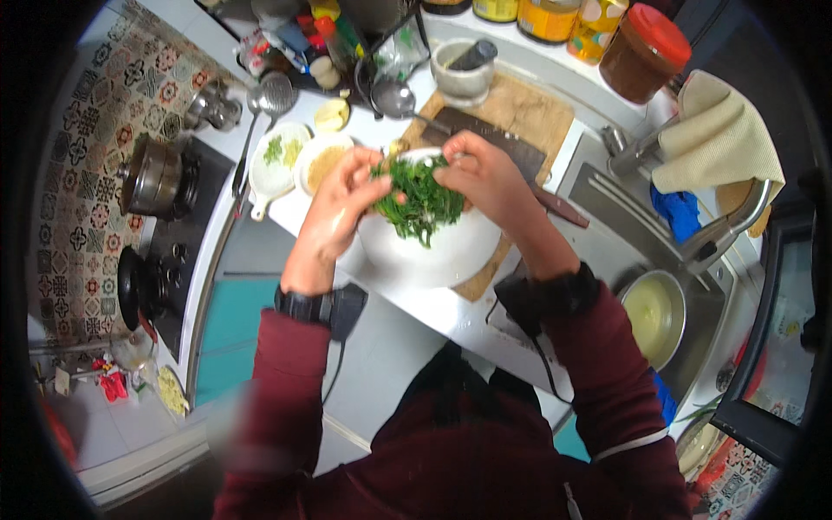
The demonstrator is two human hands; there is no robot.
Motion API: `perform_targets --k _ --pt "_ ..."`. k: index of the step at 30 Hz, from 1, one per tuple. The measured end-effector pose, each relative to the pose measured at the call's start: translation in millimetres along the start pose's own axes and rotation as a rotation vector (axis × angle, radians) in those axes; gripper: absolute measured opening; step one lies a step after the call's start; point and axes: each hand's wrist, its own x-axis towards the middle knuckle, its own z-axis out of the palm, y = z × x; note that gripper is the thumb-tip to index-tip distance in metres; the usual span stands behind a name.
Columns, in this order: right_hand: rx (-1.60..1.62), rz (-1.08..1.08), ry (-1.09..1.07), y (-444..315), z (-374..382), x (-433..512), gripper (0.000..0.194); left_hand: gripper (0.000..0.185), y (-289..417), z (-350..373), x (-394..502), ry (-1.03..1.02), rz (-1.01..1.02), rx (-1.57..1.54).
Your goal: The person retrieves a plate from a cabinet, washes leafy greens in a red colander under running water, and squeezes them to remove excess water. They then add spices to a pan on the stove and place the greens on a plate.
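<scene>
A clump of dark green cooked-looking leafy greens (419,198) hangs between my two hands, above a large white bowl (432,260). Fingers of my left hand (348,201) pinch the clump at its left side. On the other side, my right hand (484,179) grips it with bent fingers. Close to my left hand stand a small white bowl of tan granules (323,166) and a white handled dish (268,179) with chopped green and pale bits. Behind my right hand lies a dark cleaver blade (513,146), its wooden handle (562,207) pointing toward the sink.
A wooden board (533,104) carries a stone mortar (463,78) with a pestle. Right of it, the steel sink (699,305) holds a pot of yellowish liquid (650,315) near the faucet (734,227). On the left are a cooktop (211,172) and a steel pot (153,179). A ladle (394,97) lies behind the bowl.
</scene>
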Motion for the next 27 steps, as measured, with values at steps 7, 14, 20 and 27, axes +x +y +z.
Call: perform_targets --k 7,14,20,27 --pt "0.086 -0.128 -0.047 5 2 -6 0.021 0.036 7 6 -3 -0.038 -0.076 0.034" --pt "-0.598 -0.050 0.053 34 -4 -11 0.022 0.028 -45 -19 8 -0.085 -0.259 0.544" --pt "-0.601 -0.087 0.148 37 -6 -27 0.020 0.016 -62 -27 -4 0.138 -0.093 0.552" --pt "-1.033 -0.235 0.140 43 6 -28 0.019 0.012 -44 -6 -12 0.157 0.022 0.679"
